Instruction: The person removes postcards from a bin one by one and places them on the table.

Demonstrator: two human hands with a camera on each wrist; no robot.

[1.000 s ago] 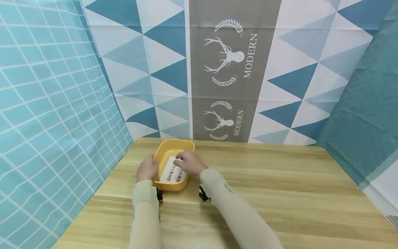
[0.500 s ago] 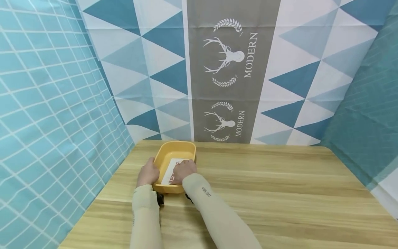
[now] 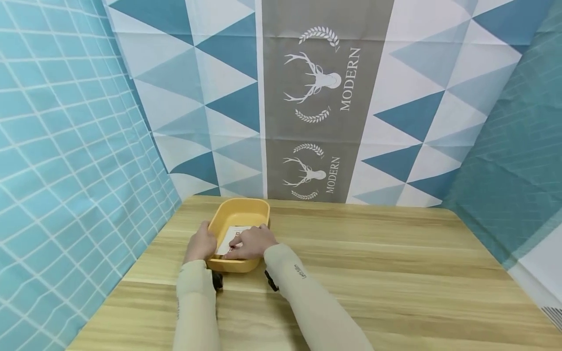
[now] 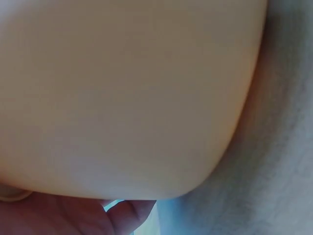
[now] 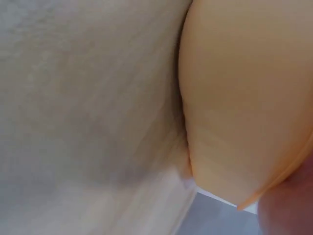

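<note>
A yellow plastic basin (image 3: 243,208) with rounded corners stands on the table, towards its far left corner. My left hand (image 3: 202,242) grips the basin's left side; its fingers show below the basin wall (image 4: 122,98) in the left wrist view. Flat inside the basin is a white rectangular piece with red characters (image 3: 228,239), partly covered by my right hand (image 3: 254,243). That hand reaches over the right rim, with the thumb and one finger at the piece's near end. Whether they pinch it is not visible. The right wrist view mostly holds the basin's outer wall (image 5: 239,98).
The wooden table (image 3: 373,263) stretches away to the right. A blue tile-patterned sheet (image 3: 79,170) hangs close on the left. Behind the table is a backdrop of triangles and deer heads (image 3: 307,97), with a teal sheet (image 3: 505,195) on the right.
My right hand has moved down into the basin onto the white piece, then turned so a finger lies along its near end. My left hand keeps its grip on the basin.
</note>
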